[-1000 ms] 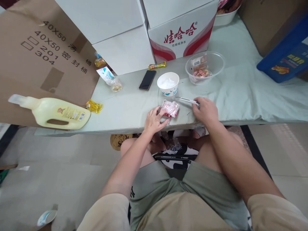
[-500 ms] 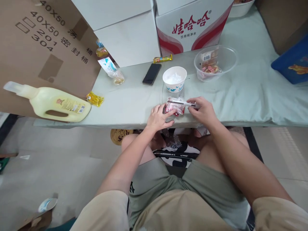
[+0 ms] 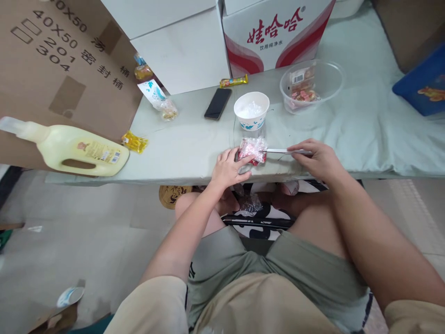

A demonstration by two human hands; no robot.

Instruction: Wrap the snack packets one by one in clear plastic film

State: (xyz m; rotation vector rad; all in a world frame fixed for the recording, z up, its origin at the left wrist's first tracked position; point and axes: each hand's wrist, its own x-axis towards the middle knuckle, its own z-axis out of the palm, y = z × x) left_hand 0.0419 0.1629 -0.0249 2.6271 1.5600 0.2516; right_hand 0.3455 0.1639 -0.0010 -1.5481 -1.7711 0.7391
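A small red packet in crinkled clear wrap (image 3: 252,147) lies near the front edge of the cloth-covered table. From its left side my left hand (image 3: 227,169) holds it down, with one finger across the wrap and the thumb at the near side. My right hand (image 3: 318,160) pinches the rear end of a slim, pale, knife-like tool (image 3: 276,150). The tool lies nearly level, its far tip at the right part of the wrap; its exact kind is unclear. Just behind the packet stands a white paper bowl (image 3: 252,111) with clear plastic inside.
A phone (image 3: 218,103) and a yellow snack stick (image 3: 233,81) lie behind. At right is a clear plastic tub (image 3: 327,86) with packaged food. A pale yellow bottle (image 3: 81,150) lies at left by a yellow packet (image 3: 135,142). Boxes (image 3: 278,39) line the back.
My right hand has moved right with the slim tool, drawing it back across the packet so that just the tip stays at the wrap. The left hand has stayed on the packet.
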